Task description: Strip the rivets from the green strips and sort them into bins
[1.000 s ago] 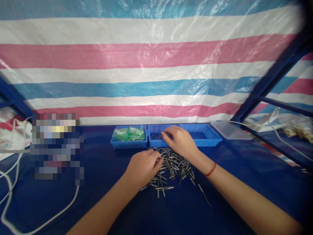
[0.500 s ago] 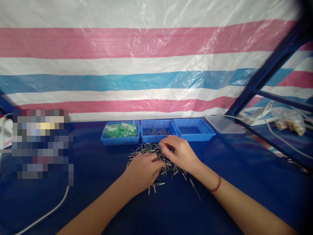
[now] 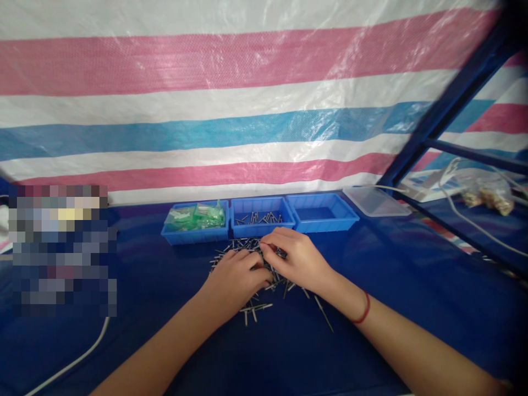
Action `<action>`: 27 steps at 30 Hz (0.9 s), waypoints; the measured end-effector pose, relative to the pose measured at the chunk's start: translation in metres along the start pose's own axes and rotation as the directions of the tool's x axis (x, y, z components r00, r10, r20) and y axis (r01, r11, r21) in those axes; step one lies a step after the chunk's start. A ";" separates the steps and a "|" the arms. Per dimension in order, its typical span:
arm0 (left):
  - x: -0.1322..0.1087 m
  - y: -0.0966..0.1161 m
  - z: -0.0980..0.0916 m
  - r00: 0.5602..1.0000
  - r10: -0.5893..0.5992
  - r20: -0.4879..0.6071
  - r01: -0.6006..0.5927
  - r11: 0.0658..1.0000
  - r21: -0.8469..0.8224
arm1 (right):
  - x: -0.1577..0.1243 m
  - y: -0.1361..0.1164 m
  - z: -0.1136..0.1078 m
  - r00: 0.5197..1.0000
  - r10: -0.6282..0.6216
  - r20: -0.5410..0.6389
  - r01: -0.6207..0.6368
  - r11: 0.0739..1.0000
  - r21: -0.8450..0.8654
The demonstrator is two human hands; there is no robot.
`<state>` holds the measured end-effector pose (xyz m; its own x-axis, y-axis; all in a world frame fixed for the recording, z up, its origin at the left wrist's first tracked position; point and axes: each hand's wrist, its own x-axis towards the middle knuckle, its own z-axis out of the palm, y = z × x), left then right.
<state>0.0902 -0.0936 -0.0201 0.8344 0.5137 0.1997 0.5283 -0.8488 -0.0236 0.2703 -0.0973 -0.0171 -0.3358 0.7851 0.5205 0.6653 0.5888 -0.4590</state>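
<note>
A heap of small metal pins lies on the dark blue table cover, just in front of three blue trays. My left hand rests on the heap with its fingers curled down into the pins. My right hand, with a red cord at the wrist, is over the heap's far side, fingertips pinched among the pins close to my left hand. What either hand grips is hidden. The middle tray holds a few pins. The left tray holds green plastic parts. The right tray looks empty.
A clear plastic lid lies right of the trays. A white cable runs across the near left. A blue frame bar slants up at right, with cables and a bag behind it. A striped tarp forms the back wall.
My right hand has drawn back from the middle tray to the pin heap, beside my left hand. The view has shifted slightly right.
</note>
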 end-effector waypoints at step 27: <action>0.002 -0.005 -0.008 0.993 -0.113 -0.026 0.110 0.991 -0.077 | -0.001 -0.002 -0.004 0.999 -0.036 -0.005 0.036 0.999 0.021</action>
<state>0.0879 -0.0895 -0.0115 0.7652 0.6027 0.2263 0.6034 -0.7940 0.0742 0.2720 -0.0995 -0.0141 -0.3559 0.7623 0.5406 0.6383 0.6208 -0.4552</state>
